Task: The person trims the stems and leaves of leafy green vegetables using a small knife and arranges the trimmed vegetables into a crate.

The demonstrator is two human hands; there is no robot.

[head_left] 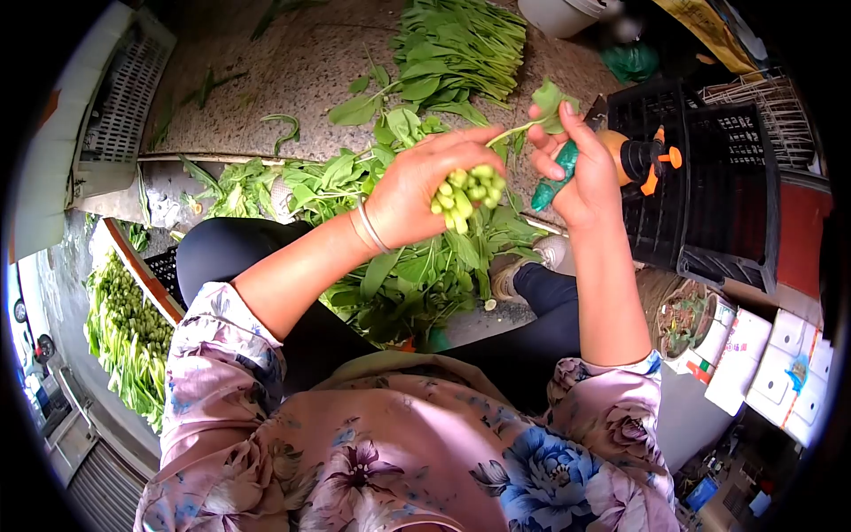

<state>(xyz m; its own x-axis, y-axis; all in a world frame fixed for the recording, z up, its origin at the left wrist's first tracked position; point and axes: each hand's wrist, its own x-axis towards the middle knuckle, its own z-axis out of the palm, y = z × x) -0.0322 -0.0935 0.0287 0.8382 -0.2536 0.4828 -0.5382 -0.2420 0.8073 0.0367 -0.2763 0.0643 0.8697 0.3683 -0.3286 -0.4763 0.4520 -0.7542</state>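
My left hand (421, 182), with a bangle at the wrist, is closed round a bunch of leafy green stems (468, 195). Their pale cut ends face me. My right hand (581, 164) pinches a single leafy green stem (550, 99) near its leaf, and the stem's thin end reaches to my left fingertips. A shiny green wrapped piece (556, 177) lies against my right fingers; whether it is a handle or a finger wrap I cannot tell. Below both hands, a heap of loose leafy greens (408, 284) lies between my legs.
Bundled greens (461, 49) lie on the stone slab (310, 71) ahead. More bunches (128, 328) are stacked at the left. Black crates (727, 177) stand at the right, beside an orange-nozzled bottle (634, 160). White boxes (780, 363) are lower right, and a white bucket (563, 13) is at the top.
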